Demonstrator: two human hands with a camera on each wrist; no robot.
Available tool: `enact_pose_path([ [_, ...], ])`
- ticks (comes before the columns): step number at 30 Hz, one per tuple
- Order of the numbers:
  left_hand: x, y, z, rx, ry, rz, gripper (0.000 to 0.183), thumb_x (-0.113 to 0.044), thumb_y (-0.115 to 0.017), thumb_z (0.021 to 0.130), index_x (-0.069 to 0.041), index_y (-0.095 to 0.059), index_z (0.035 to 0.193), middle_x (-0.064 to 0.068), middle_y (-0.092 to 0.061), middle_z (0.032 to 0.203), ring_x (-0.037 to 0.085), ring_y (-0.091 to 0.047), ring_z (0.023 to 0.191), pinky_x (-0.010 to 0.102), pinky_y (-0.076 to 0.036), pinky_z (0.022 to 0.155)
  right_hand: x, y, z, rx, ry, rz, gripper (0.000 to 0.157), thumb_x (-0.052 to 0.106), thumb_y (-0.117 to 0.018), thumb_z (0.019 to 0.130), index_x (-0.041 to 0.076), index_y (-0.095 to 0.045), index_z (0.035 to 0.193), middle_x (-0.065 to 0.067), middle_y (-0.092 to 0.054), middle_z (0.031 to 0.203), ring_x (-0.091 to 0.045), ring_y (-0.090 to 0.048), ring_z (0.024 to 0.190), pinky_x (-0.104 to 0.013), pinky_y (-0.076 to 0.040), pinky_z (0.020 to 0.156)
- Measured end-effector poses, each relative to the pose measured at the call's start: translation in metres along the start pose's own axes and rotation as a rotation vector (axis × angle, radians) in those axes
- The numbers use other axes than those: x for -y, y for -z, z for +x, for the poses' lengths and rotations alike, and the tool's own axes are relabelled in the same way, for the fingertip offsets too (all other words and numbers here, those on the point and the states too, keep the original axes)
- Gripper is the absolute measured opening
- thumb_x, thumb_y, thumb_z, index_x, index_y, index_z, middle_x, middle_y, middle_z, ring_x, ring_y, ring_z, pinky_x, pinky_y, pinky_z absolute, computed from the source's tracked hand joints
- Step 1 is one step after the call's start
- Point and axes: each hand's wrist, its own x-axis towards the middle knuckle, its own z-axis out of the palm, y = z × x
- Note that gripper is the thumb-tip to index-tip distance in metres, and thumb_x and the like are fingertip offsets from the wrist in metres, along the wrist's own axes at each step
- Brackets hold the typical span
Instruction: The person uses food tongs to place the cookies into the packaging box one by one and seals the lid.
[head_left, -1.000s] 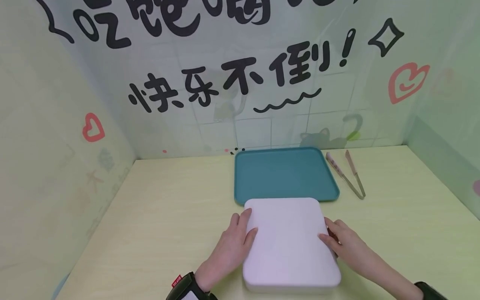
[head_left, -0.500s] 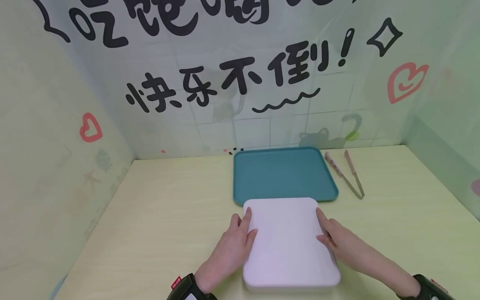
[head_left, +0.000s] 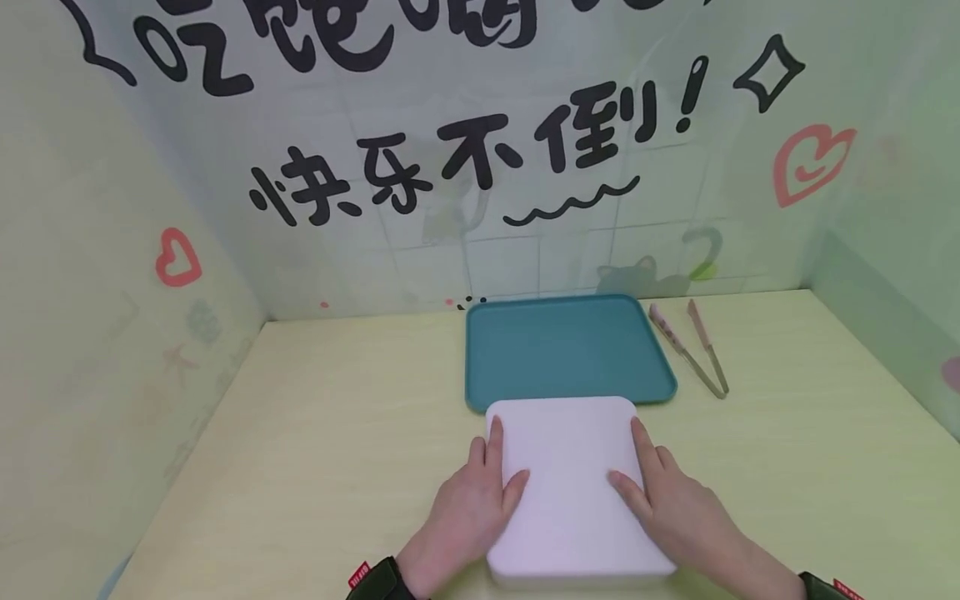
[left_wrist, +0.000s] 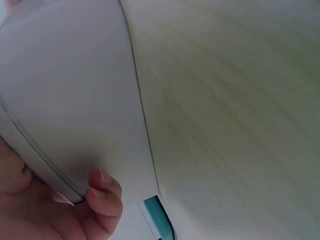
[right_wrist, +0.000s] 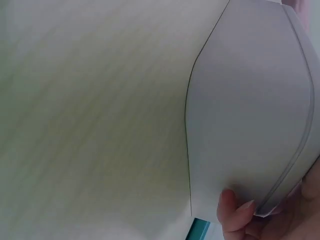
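Note:
A white rounded box (left_wrist: 85, 90) with a white lid (head_left: 570, 492) stands on the table in front of me. My left hand (head_left: 468, 508) grips the lid's left edge, thumb on top and index finger along the rim. On the opposite edge, my right hand (head_left: 686, 512) holds the lid the same way. Both wrist views show a seam between lid and wall, with curled fingers (right_wrist: 234, 214) against the wall near it. The lid sits level on the box, and the contents are hidden.
Behind the box lies a teal tray (head_left: 566, 354), close to its far edge. Tongs (head_left: 708, 362) with pinkish handles lie spread on the table (head_left: 337, 433) to the tray's right. A printed backdrop (head_left: 450, 192) walls the back and sides.
My right index finger has come up along the lid's right edge. Both thumbs have moved inward over the lid's top. The box, tray and tongs have stayed in place.

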Motion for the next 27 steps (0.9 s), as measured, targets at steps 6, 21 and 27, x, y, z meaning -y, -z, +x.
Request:
enact_pose_path([
  [6, 0.0006, 0.0023, 0.0009, 0.109, 0.032, -0.047, 0.072, -0.046, -0.036, 0.098, 0.004, -0.018, 0.147, 0.02, -0.044, 0.11, 0.012, -0.034, 0.043, 0.024, -0.033, 0.043, -0.0021, -0.0036, -0.001, -0.013, 0.005, 0.028, 0.077, 0.044, -0.049, 0.093, -0.007, -0.022, 0.144, -0.022, -0.053, 0.111, -0.018, -0.053, 0.059, -0.038, -0.046, 0.06],
  [21, 0.0007, 0.0023, 0.005, 0.131, 0.021, -0.098, 0.069, -0.04, -0.037, 0.099, 0.008, -0.019, 0.145, 0.022, -0.043, 0.108, 0.013, -0.04, 0.05, 0.026, -0.039, 0.051, -0.0079, -0.0023, 0.0, -0.02, 0.07, -0.007, 0.072, 0.037, -0.048, 0.095, -0.01, -0.021, 0.143, -0.023, -0.054, 0.11, -0.022, -0.058, 0.068, -0.041, -0.049, 0.071],
  [27, 0.0006, 0.0023, 0.004, 0.103, 0.008, -0.103, 0.069, -0.039, -0.039, 0.099, 0.01, -0.021, 0.144, 0.021, -0.044, 0.103, 0.013, -0.038, 0.047, 0.026, -0.037, 0.047, -0.0077, -0.0018, -0.0001, -0.024, 0.078, 0.003, 0.071, 0.035, -0.048, 0.095, -0.01, -0.022, 0.143, -0.025, -0.053, 0.114, -0.025, -0.06, 0.071, -0.043, -0.048, 0.072],
])
